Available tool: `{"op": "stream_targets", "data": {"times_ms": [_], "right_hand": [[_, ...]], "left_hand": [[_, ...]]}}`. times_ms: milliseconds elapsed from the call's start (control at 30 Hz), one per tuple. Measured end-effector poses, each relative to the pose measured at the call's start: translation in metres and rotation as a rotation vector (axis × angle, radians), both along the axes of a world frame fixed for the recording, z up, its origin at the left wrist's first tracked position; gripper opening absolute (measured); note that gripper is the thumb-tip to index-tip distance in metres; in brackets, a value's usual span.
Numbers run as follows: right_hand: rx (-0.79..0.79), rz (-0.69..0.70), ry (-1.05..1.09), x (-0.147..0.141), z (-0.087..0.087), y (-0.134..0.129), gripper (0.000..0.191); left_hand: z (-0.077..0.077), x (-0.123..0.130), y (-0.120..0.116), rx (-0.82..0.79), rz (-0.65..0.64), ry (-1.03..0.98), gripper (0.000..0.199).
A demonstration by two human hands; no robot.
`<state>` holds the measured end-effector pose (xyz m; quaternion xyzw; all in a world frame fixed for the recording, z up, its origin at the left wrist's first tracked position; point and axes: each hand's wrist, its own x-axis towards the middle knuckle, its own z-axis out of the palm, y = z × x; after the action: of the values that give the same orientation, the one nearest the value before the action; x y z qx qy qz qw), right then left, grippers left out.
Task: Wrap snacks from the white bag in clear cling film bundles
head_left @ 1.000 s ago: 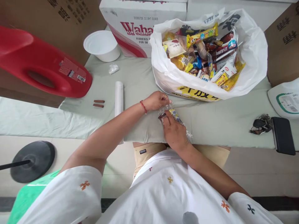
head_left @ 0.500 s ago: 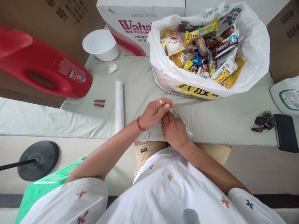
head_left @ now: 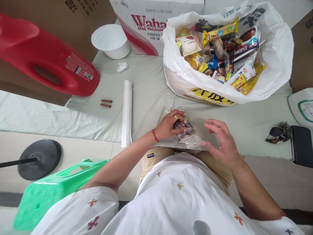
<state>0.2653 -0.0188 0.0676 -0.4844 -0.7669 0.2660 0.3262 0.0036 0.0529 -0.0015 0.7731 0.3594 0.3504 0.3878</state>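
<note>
A small snack packet (head_left: 187, 122), yellow and dark with printing, lies near the table's front edge with crinkled clear plastic film (head_left: 190, 140) around it. My left hand (head_left: 170, 125), wearing a ring and a red bracelet, grips the packet from its left side, fingers curled over the top. To the right, my right hand (head_left: 221, 143) is raised with thumb and fingers spread and nothing in them. Its thumb tip is close to the loose film; whether they touch I cannot tell. Left of my hands lies a white roll, apparently cling film (head_left: 126, 114).
A white bag (head_left: 168, 68) full of snacks stands behind my hands. Around it are a printed carton (head_left: 146, 26), a white tub (head_left: 110, 42), a red jug (head_left: 80, 85), two brown strips (head_left: 106, 103), keys (head_left: 278, 133) and a black phone (head_left: 301, 145). A green stool (head_left: 46, 202) stands below left.
My right hand has left the packet, moved right and opened. My left hand now rests over the packet, and more of the clear film shows. The view has shifted slightly.
</note>
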Motion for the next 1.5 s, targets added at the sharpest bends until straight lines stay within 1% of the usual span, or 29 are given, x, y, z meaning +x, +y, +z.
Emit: {"op": "stream_targets", "data": {"times_ms": [33,67,100,133,200,233,300,367,400,467,533,600,633,700,767,867,933,1000,1033,1100,1167,1233,1300,1367,1400,1433,1467,1500], "right_hand": [[0.027,0.031,-0.06,-0.001,-0.007,-0.002,0.064],[0.04,0.039,-0.113,-0.003,-0.014,-0.005,0.073],[0.048,0.027,-0.153,-0.007,-0.02,-0.008,0.071],[0.049,0.007,-0.181,-0.009,-0.026,-0.012,0.06],[0.042,-0.012,-0.197,-0.011,-0.032,-0.023,0.032],[0.033,0.003,-0.188,-0.009,-0.032,-0.03,0.025],[0.005,0.068,-0.158,0.001,-0.03,-0.046,0.023],[-0.018,0.13,-0.134,0.015,-0.028,-0.062,0.025],[-0.013,0.139,-0.135,0.023,-0.028,-0.068,0.028],[0.056,0.093,-0.185,0.034,-0.035,-0.073,0.034],[0.182,0.007,-0.263,0.04,-0.047,-0.069,0.042],[0.271,-0.023,-0.332,0.037,-0.06,-0.057,0.045],[0.284,-0.005,-0.361,0.034,-0.066,-0.05,0.044],[0.279,0.083,-0.409,0.024,-0.07,-0.036,0.04],[0.273,0.226,-0.422,0.015,-0.064,-0.025,0.036],[0.254,0.462,-0.338,0.006,-0.043,-0.011,0.031],[0.197,0.527,-0.254,0.001,-0.029,0.001,0.029],[0.102,0.508,-0.174,-0.006,-0.022,0.017,0.029],[0.047,0.481,-0.134,-0.01,-0.021,0.026,0.028],[-0.076,0.423,-0.044,-0.021,-0.025,0.044,0.025],[-0.192,0.328,0.053,-0.034,-0.033,0.056,0.019],[-0.285,0.211,0.146,-0.046,-0.042,0.061,0.016],[-0.345,0.121,0.215,-0.054,-0.048,0.059,0.018],[-0.359,0.085,0.244,-0.06,-0.05,0.054,0.018],[-0.352,0.073,0.244,-0.062,-0.051,0.051,0.017],[-0.346,0.058,0.24,-0.064,-0.052,0.049,0.016],[-0.349,0.038,0.235,-0.066,-0.053,0.047,0.016],[-0.362,0.012,0.233,-0.068,-0.054,0.046,0.016]], "left_hand": [[0.0,0.0,0.0,-0.002,0.002,0.002,0.036],[0.0,0.0,0.0,0.0,0.003,0.002,0.036],[-0.001,0.0,0.0,0.003,0.005,0.0,0.036],[-0.001,0.0,0.0,0.006,0.008,-0.004,0.037],[-0.003,0.0,0.001,0.003,0.016,-0.009,0.037],[-0.003,0.0,0.001,-0.003,0.017,-0.011,0.038],[-0.004,0.0,0.001,-0.017,0.016,-0.012,0.039],[-0.005,0.0,0.001,-0.025,0.013,-0.015,0.041],[-0.006,0.0,0.002,-0.027,0.013,-0.017,0.041],[-0.006,0.0,0.002,-0.023,0.013,-0.026,0.04],[-0.006,0.0,0.002,-0.016,0.01,-0.036,0.04],[-0.005,0.0,0.002,-0.019,0.009,-0.031,0.04],[-0.005,0.0,0.002,-0.025,0.009,-0.023,0.04],[-0.004,0.0,0.002,-0.037,0.008,-0.007,0.041],[-0.004,0.0,0.002,-0.039,0.009,0.0,0.041],[-0.003,0.0,0.001,-0.024,0.009,0.008,0.04],[-0.002,0.001,0.001,-0.002,-0.002,0.025,0.038],[-0.001,0.003,0.001,0.04,-0.014,0.063,0.035],[0.0,0.004,0.001,0.066,-0.018,0.088,0.034],[0.0,0.006,0.001,0.118,-0.031,0.129,0.03],[0.0,0.006,0.001,0.16,-0.05,0.134,0.025],[-0.001,0.004,0.003,0.175,-0.088,0.1,0.02],[0.001,-0.002,0.007,0.147,-0.16,0.057,0.018],[0.006,-0.01,0.011,0.094,-0.229,0.022,0.022],[0.01,-0.014,0.012,0.072,-0.238,0.004,0.026],[0.013,-0.018,0.012,0.059,-0.212,-0.013,0.031],[0.016,-0.02,0.01,0.059,-0.146,-0.023,0.035],[0.018,-0.021,0.007,0.072,-0.054,-0.021,0.039]]}}
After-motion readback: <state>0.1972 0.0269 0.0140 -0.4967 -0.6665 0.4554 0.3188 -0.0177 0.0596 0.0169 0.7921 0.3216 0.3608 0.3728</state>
